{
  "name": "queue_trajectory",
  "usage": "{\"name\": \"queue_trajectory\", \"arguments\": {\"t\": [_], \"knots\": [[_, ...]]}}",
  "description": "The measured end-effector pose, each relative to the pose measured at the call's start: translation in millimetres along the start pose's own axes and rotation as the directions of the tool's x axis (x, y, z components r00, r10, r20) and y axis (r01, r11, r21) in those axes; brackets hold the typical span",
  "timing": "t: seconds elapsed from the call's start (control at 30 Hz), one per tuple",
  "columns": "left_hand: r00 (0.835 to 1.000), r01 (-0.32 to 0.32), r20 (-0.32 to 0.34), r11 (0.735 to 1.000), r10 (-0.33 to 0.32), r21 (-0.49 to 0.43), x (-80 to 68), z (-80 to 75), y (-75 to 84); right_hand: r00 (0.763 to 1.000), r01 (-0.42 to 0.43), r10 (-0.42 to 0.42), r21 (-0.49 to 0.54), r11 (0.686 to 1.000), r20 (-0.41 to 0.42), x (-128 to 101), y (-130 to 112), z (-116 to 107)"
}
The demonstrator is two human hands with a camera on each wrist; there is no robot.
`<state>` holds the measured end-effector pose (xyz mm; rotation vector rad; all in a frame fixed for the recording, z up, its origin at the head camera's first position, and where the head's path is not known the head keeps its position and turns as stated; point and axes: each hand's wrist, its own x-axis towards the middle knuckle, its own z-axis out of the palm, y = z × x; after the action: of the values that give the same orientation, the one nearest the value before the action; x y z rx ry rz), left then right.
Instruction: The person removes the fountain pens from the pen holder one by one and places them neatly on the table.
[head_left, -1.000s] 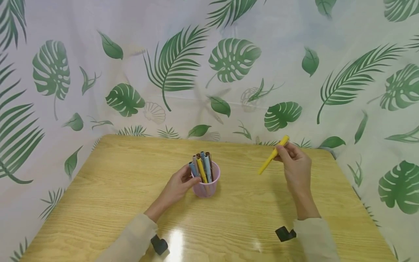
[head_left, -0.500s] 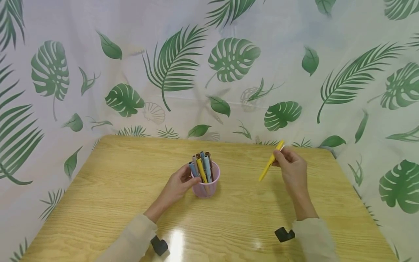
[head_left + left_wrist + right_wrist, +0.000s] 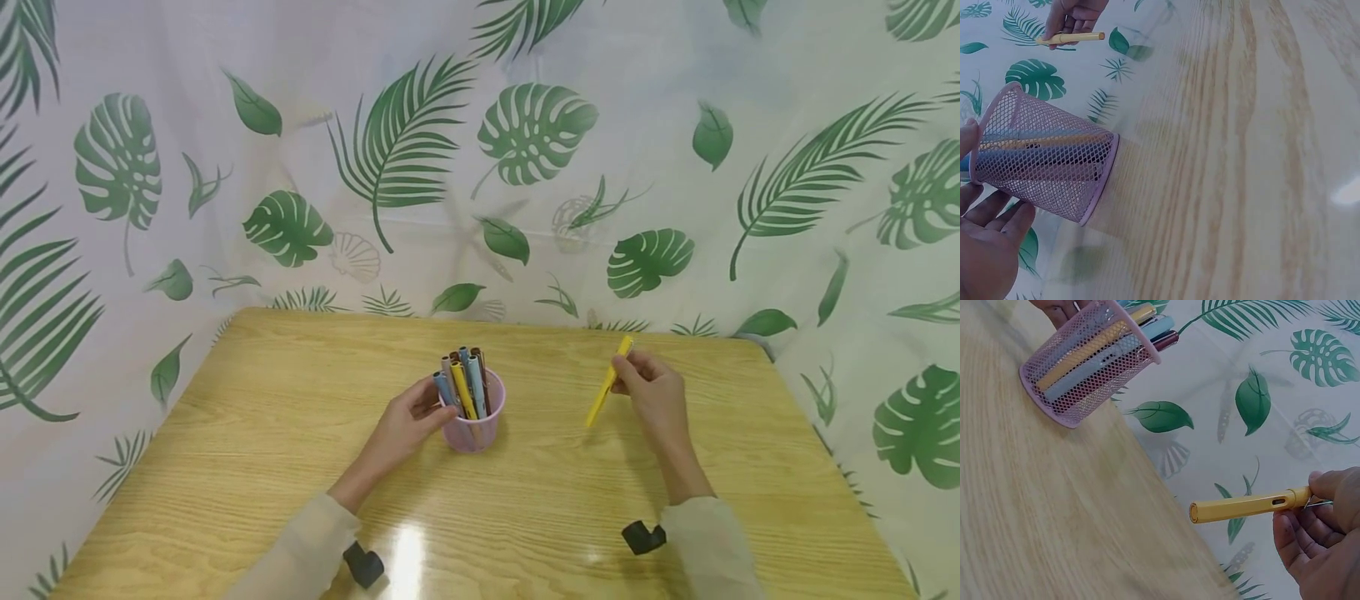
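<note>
A pink mesh pen cup [image 3: 470,435] stands on the table, filled with several pens in blue, yellow, light blue and brown. My left hand [image 3: 406,422] grips the cup's left side, thumb at the front of the rim; in the left wrist view its fingers curl about the mesh [image 3: 1047,156]. Off to the right, my right hand [image 3: 654,393] pinches a yellow pen [image 3: 606,388] near its upper, clip end. The pen slants with its lower end toward the tabletop, and the right wrist view shows that end of the pen [image 3: 1235,507] pointing away from the fingers.
The wooden table [image 3: 300,358] reaches back to a white cloth [image 3: 420,267] printed with green leaves. A black wrist camera mount [image 3: 364,565] sits by the left sleeve and another mount [image 3: 643,537] by the right. Light glares off the table's front.
My right hand has moved left and slightly toward me with the yellow pen, which now stands steeper. The left hand and the cup have stayed in place.
</note>
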<state>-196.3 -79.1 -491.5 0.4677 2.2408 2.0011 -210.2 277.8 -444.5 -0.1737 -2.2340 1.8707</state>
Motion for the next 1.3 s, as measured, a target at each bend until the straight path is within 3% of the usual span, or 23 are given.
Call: {"name": "queue_trajectory", "arguments": {"t": [0.47,0.9,1.3], "knots": [[1.0,-0.009,0.029,1.0,0.008,0.011,-6.8,2.0,3.9,0.996,-0.055,0.063,-0.105,0.993,0.071,-4.9,16.3,11.6],[0.998,-0.007,0.058,1.0,0.007,0.0,-6.3,0.6,3.5,0.989,-0.06,0.07,-0.075,0.995,0.13,-12.2,28.5,36.8],[0.998,-0.008,0.065,1.0,0.008,-0.004,-3.1,0.8,3.8,0.977,-0.09,0.12,-0.168,0.982,0.178,-11.3,33.1,58.9]]}}
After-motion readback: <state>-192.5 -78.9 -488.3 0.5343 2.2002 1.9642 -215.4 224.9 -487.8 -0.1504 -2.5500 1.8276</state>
